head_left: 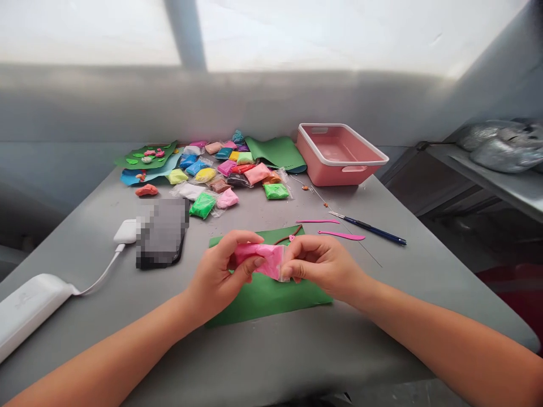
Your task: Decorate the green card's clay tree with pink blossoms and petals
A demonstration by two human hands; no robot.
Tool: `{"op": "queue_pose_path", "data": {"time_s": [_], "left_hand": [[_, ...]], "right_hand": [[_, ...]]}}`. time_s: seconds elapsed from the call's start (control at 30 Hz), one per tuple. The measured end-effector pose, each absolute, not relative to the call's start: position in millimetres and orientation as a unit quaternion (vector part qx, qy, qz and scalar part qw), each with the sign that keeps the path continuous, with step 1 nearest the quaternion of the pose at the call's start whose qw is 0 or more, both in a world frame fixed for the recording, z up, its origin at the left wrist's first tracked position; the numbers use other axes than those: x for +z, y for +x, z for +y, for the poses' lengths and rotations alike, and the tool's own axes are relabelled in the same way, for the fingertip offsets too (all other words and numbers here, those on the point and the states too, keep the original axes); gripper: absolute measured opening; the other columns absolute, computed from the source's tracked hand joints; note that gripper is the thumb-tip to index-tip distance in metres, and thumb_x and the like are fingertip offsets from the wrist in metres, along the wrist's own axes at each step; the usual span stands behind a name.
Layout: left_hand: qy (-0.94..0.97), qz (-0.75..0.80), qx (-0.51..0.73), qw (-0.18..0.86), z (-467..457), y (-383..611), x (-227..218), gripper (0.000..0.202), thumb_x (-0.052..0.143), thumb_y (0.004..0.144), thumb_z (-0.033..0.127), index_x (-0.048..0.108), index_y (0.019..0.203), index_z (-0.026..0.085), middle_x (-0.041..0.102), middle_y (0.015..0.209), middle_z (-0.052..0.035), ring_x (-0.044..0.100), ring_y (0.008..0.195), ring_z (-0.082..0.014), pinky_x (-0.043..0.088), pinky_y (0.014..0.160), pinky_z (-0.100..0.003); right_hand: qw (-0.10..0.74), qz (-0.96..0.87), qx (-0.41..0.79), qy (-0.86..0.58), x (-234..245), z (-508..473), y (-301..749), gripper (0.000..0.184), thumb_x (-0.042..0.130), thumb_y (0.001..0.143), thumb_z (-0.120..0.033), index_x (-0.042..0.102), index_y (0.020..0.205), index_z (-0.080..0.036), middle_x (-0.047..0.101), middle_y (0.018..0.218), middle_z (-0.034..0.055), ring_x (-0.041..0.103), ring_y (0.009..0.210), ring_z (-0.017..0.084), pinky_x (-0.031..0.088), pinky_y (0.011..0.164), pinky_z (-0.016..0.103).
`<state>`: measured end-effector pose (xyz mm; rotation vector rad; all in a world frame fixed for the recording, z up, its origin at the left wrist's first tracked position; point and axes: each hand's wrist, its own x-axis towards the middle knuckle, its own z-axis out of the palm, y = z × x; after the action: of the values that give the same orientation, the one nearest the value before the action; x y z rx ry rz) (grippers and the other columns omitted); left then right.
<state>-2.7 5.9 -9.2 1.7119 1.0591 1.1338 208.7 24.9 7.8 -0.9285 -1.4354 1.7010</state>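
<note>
Between my two hands is a small clear bag of pink modelling clay (268, 259). My left hand (224, 265) grips its left end, the thumb lying across the front. At the right edge of the bag, my right hand (320, 263) pinches the plastic with thumb and fingers. Below them a green sheet (275, 299) lies on the table, partly covered by the hands. A thin brown clay strand (292, 234) with a bit of pink shows on the sheet's far part.
Several bagged clays (224, 169) lie at the back, beside a pink basket (339, 169). Pink modelling tools (341, 235) and a dark blue pen-like tool (373, 227) rest to the right. A phone (163, 232) and a white power strip (34, 308) are on the left.
</note>
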Motion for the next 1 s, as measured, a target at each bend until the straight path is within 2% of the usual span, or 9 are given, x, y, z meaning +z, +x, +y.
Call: {"op": "queue_pose_path", "data": {"time_s": [0.07,0.17,0.27,0.33,0.43,0.63,0.83,1.0], "left_hand": [[0.675,0.405,0.462,0.409,5,-2,-11,0.015,0.064,0.092,0.032,0.061,0.104,0.024,0.065,0.078,0.0018,0.060,0.049,-0.0074,0.050,0.047,-0.019],[0.644,0.402,0.475,0.446,4,0,-9,0.014,0.062,0.093,0.034,0.061,0.102,0.023,0.060,0.073,0.0038,0.056,0.046,-0.0059,0.046,0.042,-0.017],[0.617,0.403,0.485,0.471,4,1,-6,0.013,0.061,0.094,0.033,0.060,0.101,0.022,0.056,0.068,0.0063,0.054,0.044,-0.0045,0.045,0.040,-0.014],[0.615,0.396,0.493,0.471,3,1,-4,0.010,0.062,0.094,0.030,0.060,0.101,0.023,0.055,0.069,0.0071,0.054,0.044,-0.0034,0.045,0.041,-0.012],[0.622,0.384,0.500,0.465,3,1,-3,0.008,0.063,0.094,0.026,0.061,0.100,0.023,0.056,0.073,0.0069,0.054,0.046,-0.0022,0.045,0.041,-0.011],[0.622,0.388,0.502,0.459,5,2,-3,0.008,0.063,0.094,0.026,0.061,0.101,0.023,0.055,0.068,0.0078,0.054,0.044,-0.0025,0.045,0.041,-0.011],[0.623,0.392,0.502,0.454,5,2,0,0.009,0.063,0.092,0.025,0.060,0.100,0.022,0.055,0.066,0.0082,0.054,0.043,-0.0027,0.044,0.039,-0.010],[0.629,0.397,0.503,0.441,5,3,-1,0.009,0.063,0.092,0.024,0.060,0.100,0.021,0.055,0.067,0.0081,0.053,0.042,-0.0026,0.046,0.039,-0.011]], "right_hand": [[0.354,-0.548,0.670,-0.354,8,26,208,0.028,0.088,0.065,-0.034,0.066,0.061,-0.017,0.064,0.059,0.0002,0.053,0.054,0.010,0.045,0.052,0.023],[0.362,-0.540,0.682,-0.335,7,27,209,0.030,0.089,0.066,-0.038,0.069,0.065,-0.017,0.064,0.061,0.0003,0.053,0.054,0.009,0.046,0.051,0.022],[0.377,-0.548,0.680,-0.309,4,27,213,0.034,0.079,0.078,-0.050,0.073,0.077,-0.016,0.066,0.069,0.0021,0.057,0.060,0.010,0.050,0.056,0.022],[0.379,-0.555,0.675,-0.303,2,25,215,0.035,0.071,0.087,-0.051,0.073,0.081,-0.017,0.066,0.073,0.0029,0.060,0.066,0.011,0.054,0.062,0.023],[0.394,-0.572,0.655,-0.298,3,23,217,0.027,0.068,0.091,-0.042,0.075,0.080,-0.018,0.068,0.075,0.0031,0.064,0.071,0.012,0.057,0.067,0.025],[0.420,-0.619,0.592,-0.299,8,20,217,0.014,0.068,0.090,-0.028,0.081,0.087,-0.022,0.073,0.077,0.0033,0.068,0.073,0.013,0.061,0.070,0.025],[0.415,-0.594,0.616,-0.308,10,21,216,0.009,0.072,0.084,-0.023,0.081,0.083,-0.024,0.072,0.073,0.0020,0.068,0.068,0.013,0.064,0.065,0.024],[0.427,-0.584,0.613,-0.316,8,21,215,0.012,0.071,0.081,-0.018,0.081,0.084,-0.025,0.072,0.073,0.0013,0.067,0.065,0.012,0.062,0.061,0.023]]}}
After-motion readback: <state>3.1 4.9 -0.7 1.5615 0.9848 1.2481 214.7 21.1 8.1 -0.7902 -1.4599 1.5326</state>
